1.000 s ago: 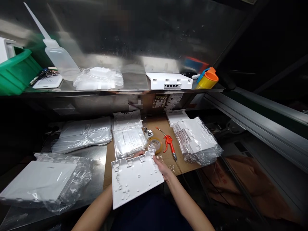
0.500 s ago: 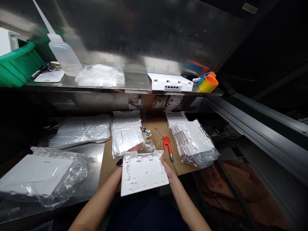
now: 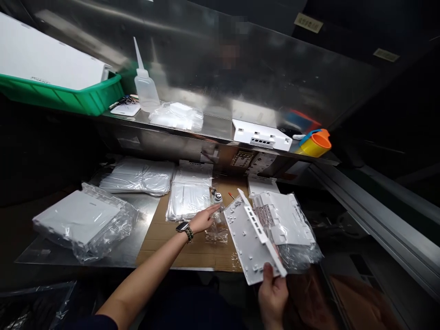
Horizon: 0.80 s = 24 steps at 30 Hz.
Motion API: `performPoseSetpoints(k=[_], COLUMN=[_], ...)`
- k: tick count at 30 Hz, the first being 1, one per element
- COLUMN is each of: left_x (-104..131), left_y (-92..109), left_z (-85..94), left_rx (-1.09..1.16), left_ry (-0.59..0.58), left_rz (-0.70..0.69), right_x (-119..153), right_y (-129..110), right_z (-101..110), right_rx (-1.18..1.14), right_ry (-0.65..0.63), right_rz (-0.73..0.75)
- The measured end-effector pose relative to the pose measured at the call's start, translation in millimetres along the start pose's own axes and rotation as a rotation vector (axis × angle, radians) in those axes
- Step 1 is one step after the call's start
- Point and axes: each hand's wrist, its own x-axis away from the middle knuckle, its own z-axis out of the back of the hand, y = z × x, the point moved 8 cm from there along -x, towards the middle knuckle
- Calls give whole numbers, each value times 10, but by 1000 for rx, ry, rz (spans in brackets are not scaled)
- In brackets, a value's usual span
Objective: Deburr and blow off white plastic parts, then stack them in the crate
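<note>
My right hand (image 3: pixel 273 293) grips a white plastic housing panel (image 3: pixel 245 245) by its lower corner, thumb on the near face. The panel is tilted, with its slotted edge facing up and right and its clipped inner face toward me. My left hand (image 3: pixel 202 220), with a watch and a bracelet on the wrist, stretches over a clear plastic bag (image 3: pixel 216 236) on the cardboard (image 3: pixel 165 247). Its fingers are extended; whether they touch the bag I cannot tell. A small round metal item (image 3: pixel 217 196) lies just beyond the fingertips. The air gun is mostly hidden behind the panel.
Bagged white panels (image 3: pixel 292 220) lie at right, a flat bagged stack (image 3: pixel 189 199) at centre, and a bagged housing (image 3: pixel 79 215) at left. The shelf above carries a green bin (image 3: pixel 92 98), a squeeze bottle (image 3: pixel 147 91), a white device (image 3: pixel 261 135) and a yellow-orange cup (image 3: pixel 316 143).
The housing panel has moved right and turned, from both hands into my right hand alone. My left hand has let go and now reaches over the clear bag. The view has shifted left.
</note>
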Motion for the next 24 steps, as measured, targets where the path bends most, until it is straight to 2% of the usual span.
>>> performPoseSetpoints(k=[3,6,8,10,12,14,17,19,21,24], left_x=[-59,-46,27,133,243,348,485,555,614,716], left_y=[119,232,345,494,647,762,860,957,1152,1668], left_z=[-79,-26,39,40,-58,-217,-458,-604,-744,-926], left_rx=[29,14,-40,-121,-202,-266,-317,-326,-304,-149], left_ry=[43,170,266,307,276,214,139,99,64,7], left_rz=[-12,-10,-21,-54,-102,-143,-162,-170,-194,-286], right_x=[93,185,229,238,177,40,-198,-310,-366,-396], right_y=[36,221,328,361,332,291,237,207,170,13], right_z=[-207,-331,-333,-314,-281,-206,-67,-7,3,-110], right_rx=[77,110,118,124,130,100,-51,-115,-80,27], right_ry=[-199,-359,-384,-370,-325,-240,-107,-62,-67,-166], right_rz=[115,161,161,147,90,-31,-201,-240,-217,-19])
